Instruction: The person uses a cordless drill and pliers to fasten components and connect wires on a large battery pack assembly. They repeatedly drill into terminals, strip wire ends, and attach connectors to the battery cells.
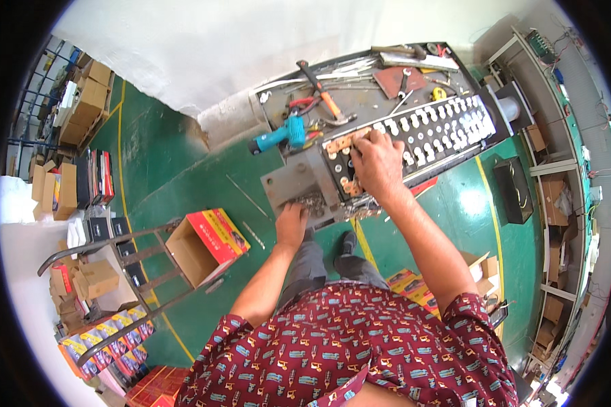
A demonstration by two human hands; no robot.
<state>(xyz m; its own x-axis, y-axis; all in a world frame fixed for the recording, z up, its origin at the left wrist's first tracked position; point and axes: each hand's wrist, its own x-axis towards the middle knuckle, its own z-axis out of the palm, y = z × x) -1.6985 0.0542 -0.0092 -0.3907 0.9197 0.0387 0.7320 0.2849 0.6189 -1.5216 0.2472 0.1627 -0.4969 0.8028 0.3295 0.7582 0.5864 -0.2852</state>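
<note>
"What colour is the floor (pixel 149 129)?"
"Green, with yellow lines (pixel 120 156)."
"And the shirt (pixel 346 339)?"
"Dark red, with little blue, white and yellow pictures all over."
"The power tool (pixel 292 131)?"
"Blue-green. The metal bar (pixel 339 144) is orangey-brown. The hammer handle (pixel 330 104) is orange and black."

The bare right forearm (pixel 431 239) slants from the sleeve at 4 o'clock toward 11 o'clock, its right hand (pixel 380 166) back-up at 2 o'clock of centre, with bent fingers (pixel 375 138) reaching toward 11. The left forearm (pixel 266 285) rises from 7 o'clock toward 1, ending in the left hand (pixel 292 225) just below centre, back up, fingers curled; whether either hand grips cannot be told.
</note>
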